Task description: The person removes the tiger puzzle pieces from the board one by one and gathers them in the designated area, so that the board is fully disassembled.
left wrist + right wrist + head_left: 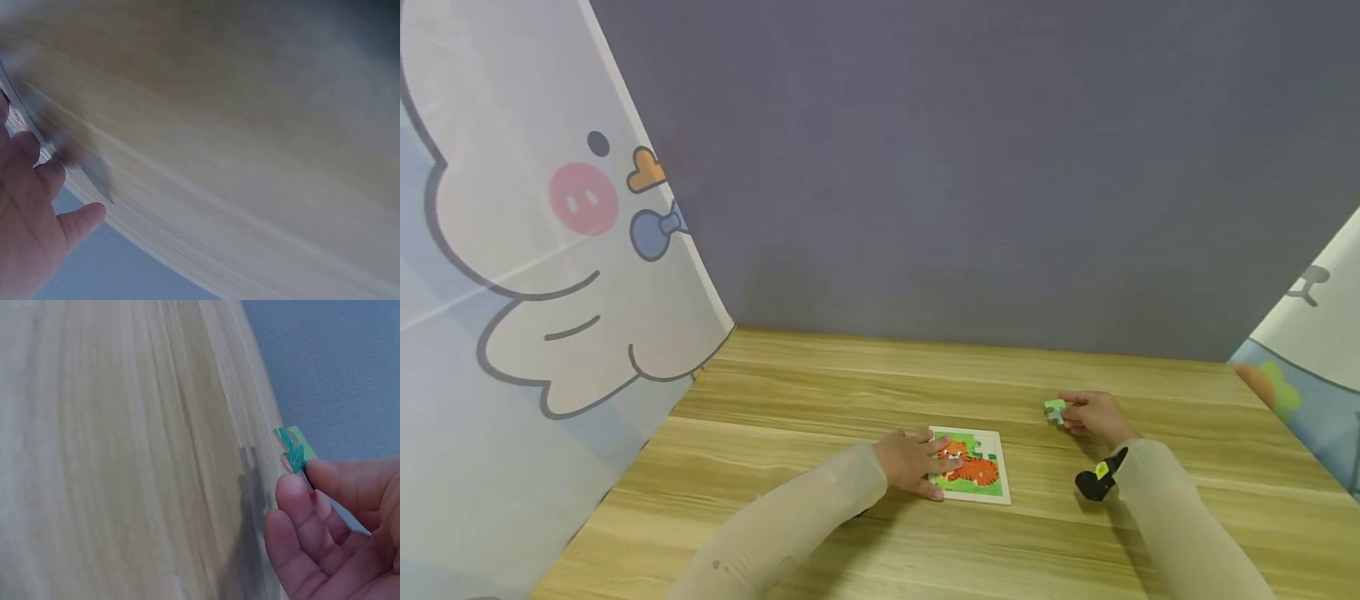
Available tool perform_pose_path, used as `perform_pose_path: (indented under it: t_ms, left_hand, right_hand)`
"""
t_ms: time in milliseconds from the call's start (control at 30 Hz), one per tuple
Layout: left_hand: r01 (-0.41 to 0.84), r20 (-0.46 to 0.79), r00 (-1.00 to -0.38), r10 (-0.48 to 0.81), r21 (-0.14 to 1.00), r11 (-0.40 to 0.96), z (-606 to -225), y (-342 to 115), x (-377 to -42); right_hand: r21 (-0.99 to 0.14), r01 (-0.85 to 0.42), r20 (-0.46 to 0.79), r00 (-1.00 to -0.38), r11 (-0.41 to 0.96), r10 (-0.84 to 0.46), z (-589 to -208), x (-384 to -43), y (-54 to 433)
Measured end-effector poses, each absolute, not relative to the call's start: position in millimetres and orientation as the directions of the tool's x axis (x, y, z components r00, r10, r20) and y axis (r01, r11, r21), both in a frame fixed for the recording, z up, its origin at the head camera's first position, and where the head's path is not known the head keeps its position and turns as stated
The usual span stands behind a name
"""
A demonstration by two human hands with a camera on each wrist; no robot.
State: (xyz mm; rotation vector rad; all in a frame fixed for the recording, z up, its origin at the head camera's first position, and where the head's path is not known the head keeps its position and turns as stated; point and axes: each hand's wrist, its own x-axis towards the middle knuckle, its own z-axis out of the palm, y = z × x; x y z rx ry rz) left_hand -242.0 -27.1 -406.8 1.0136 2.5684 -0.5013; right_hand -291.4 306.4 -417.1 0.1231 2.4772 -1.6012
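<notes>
A white-framed jigsaw puzzle [1006, 483] with an orange tiger on green lies on the table. My left hand [912, 463] rests on its left side, fingers spread and fairly straight. Pale backing shows at the puzzle's upper right. To the right and a little farther back, my right hand [1097, 415] pinches a green puzzle piece [1055, 410] between thumb and fingers. In the right wrist view, the piece [295, 452] shows a teal leaf shape and is held above the tabletop. The left wrist view catches the left hand [37, 200] only partly, with the puzzle mostly out of sight.
The wood-grain table [820, 375] ends at a grey upright panel [962, 183] behind. A curtain with cartoon prints [550, 275] hangs on the left, and another printed curtain [1315, 333] on the right. A black strap device [1097, 482] sits on the right wrist.
</notes>
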Motion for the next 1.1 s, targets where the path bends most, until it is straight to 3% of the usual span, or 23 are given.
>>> perform_pose_path:
  t_ms: [867, 1100]
  left_hand:
    - [0.701, -0.43, -0.692, 0.58, -0.209, 0.681, -410.0, -23.0, -243.1]
    - [0.707, -0.429, -0.69, 0.583, -0.227, 0.669, -409.1, -22.6, -242.4]
  right_hand:
    - [-0.872, 0.24, -0.284, -0.958, 0.426, -0.041, -419.0, -290.7, 304.0]
    - [-0.843, 0.216, -0.265, -0.964, 0.492, -0.031, -420.4, -291.4, 303.5]
